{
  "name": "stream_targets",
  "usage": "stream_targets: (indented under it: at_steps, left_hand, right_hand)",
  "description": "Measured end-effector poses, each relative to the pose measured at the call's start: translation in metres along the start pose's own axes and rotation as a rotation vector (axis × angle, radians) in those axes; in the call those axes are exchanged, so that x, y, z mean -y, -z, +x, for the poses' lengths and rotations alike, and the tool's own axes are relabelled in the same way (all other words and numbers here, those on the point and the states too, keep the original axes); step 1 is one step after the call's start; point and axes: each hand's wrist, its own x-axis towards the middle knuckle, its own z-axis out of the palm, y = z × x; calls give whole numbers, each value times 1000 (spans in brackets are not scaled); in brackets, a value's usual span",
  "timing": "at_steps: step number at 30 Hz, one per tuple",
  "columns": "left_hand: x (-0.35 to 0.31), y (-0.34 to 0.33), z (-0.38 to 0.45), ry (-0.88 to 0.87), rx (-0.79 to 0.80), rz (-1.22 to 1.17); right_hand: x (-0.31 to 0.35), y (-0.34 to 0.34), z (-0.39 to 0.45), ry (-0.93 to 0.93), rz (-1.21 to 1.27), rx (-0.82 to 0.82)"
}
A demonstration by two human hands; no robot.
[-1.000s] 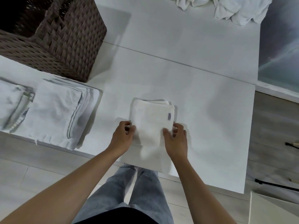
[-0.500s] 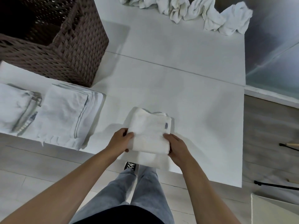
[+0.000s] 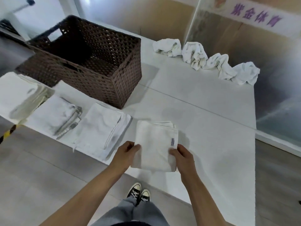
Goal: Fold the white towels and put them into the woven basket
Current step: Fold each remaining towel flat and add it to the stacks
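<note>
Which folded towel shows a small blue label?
The folded towel held in both hands, with the label at its right edge; the three stacks to its left show none.

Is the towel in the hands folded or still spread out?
Folded: the towel is a compact rectangle with stacked layered edges, gripped by left hand and right hand.

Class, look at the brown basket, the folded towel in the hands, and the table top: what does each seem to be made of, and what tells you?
Brown basket: woven strips, rattan or plastic wicker; criss-cross weave with gaps, matte.
Folded towel: soft white cloth, probably cotton; layered edges, sewn label, sagging corner.
Table top: smooth white board, likely laminate; flat, faint sheen, one straight seam.
</note>
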Motion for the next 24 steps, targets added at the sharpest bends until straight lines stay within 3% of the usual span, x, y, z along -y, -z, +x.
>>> stream_targets:
  at_steps: [13,19,24]
  left_hand:
    - [7,109,-32,101,-344,-188]
    - [1,166,-20,80,-440,-246]
    - [-1,230,21,54,-421,-216]
  right_hand:
    - [44,-123,13,87,-127,456]
    - [60,-190,18,85,-152,569]
    - [51,-259,30,16,-133,538]
